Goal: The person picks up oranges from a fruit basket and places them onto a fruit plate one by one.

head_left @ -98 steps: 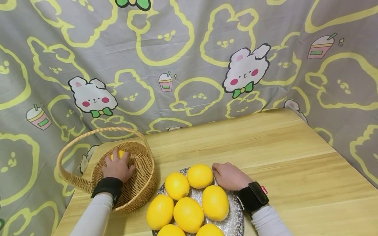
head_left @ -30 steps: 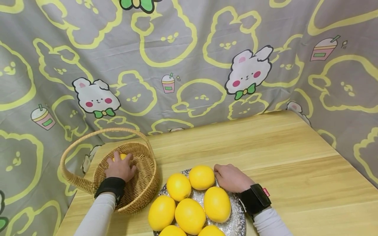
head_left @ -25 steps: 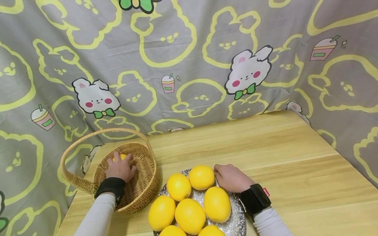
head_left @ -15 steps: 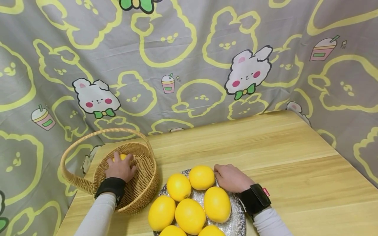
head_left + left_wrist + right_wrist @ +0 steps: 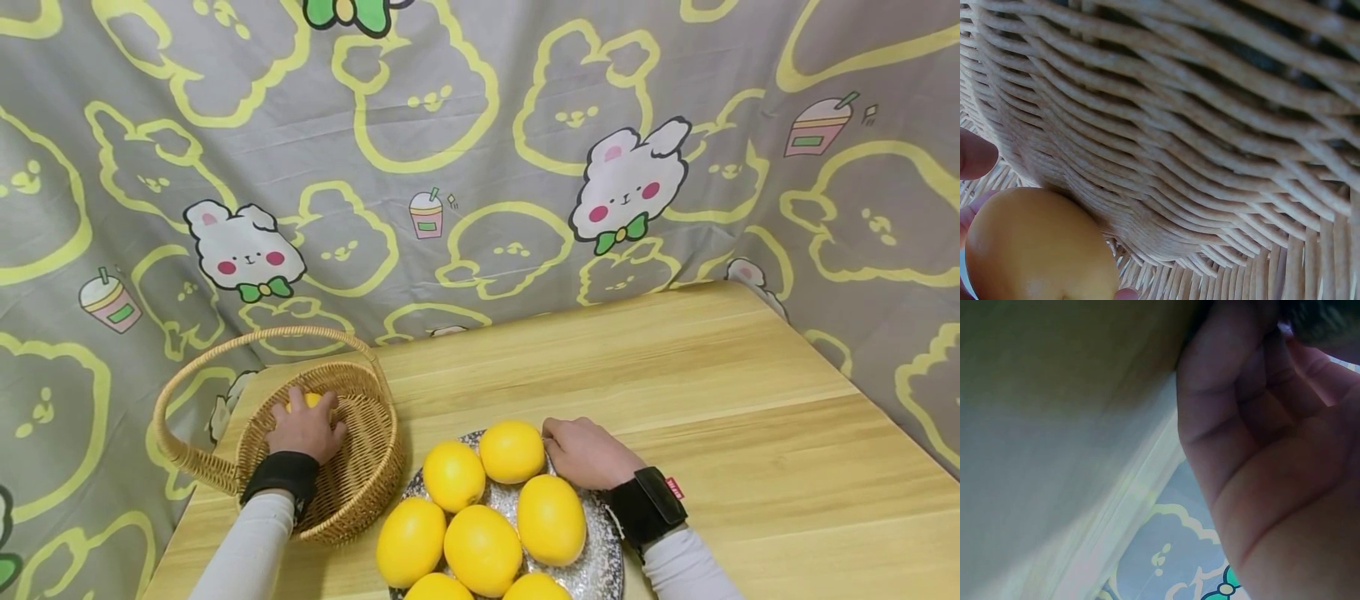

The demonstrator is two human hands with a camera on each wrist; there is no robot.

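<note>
My left hand (image 5: 303, 427) reaches down inside a round wicker basket (image 5: 367, 492), fingers spread and bent round a lemon (image 5: 313, 400). In the left wrist view that lemon (image 5: 1041, 247) lies close to the woven wall, with a thumb or fingertip showing on either side. My right hand (image 5: 592, 452) grips the far right rim of a speckled grey plate (image 5: 603, 542). In the right wrist view, the curled fingers (image 5: 1210, 406) meet the plate's dark edge (image 5: 1325, 322). Several lemons (image 5: 482, 550) rest on the plate; the nearest are cut off by the frame's bottom.
The basket's tall arched handle (image 5: 176, 400) rises to the left of my left forearm. Beneath everything is a wood-grain table (image 5: 712, 375). A grey curtain (image 5: 495, 108) with cartoon prints hangs behind the table and along both sides.
The head view has shifted slightly since the oldest frame. Both hands keep their places, the left on the lemon in the basket and the right at the plate's rim.
</note>
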